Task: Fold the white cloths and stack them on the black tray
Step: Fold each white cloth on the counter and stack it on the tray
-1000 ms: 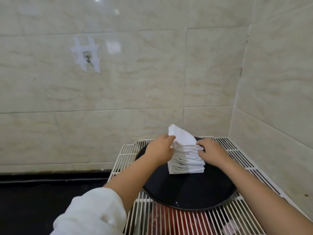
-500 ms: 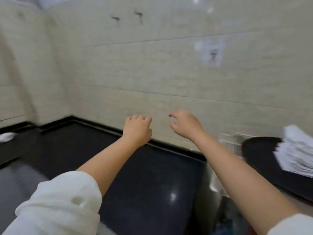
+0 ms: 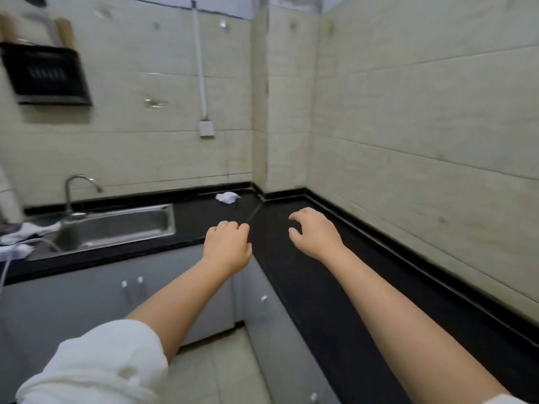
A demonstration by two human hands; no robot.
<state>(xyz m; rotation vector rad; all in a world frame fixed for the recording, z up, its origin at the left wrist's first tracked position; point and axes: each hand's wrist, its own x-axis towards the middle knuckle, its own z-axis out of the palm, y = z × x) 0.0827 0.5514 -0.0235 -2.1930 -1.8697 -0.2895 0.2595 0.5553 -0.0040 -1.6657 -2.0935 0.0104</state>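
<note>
Tiled kitchen corner, seen from the head camera; a black L-shaped countertop (image 3: 335, 287) is run along both walls below the hands. A crumpled white cloth (image 3: 227, 197) is lying on the countertop in the far corner, well beyond both hands and slightly left of the gap between them. It is unfolded and bunched, so it is judged to be the next piece to be fetched.

Both arms are stretched forward toward that corner. The left hand (image 3: 227, 246) is held above the counter's front edge, fingers loosely curled downward, nothing gripped. The right hand (image 3: 313, 236) is held over the countertop, fingers spread and bent, thumb apart, nothing gripped; it appears shaped for a pick-up. Whether either hand touches the surface cannot be told.

Left of the left hand, a steel sink (image 3: 116, 227) with a curved tap (image 3: 77, 188) is set into the counter. Grey cabinet doors (image 3: 87, 301) are seen beneath the left forearm. A white wall socket (image 3: 206, 129) is noted above the cloth, and a dark range hood (image 3: 46, 74) at upper left.

The black tray and the folded stack are not in view, so progress cannot be judged.
</note>
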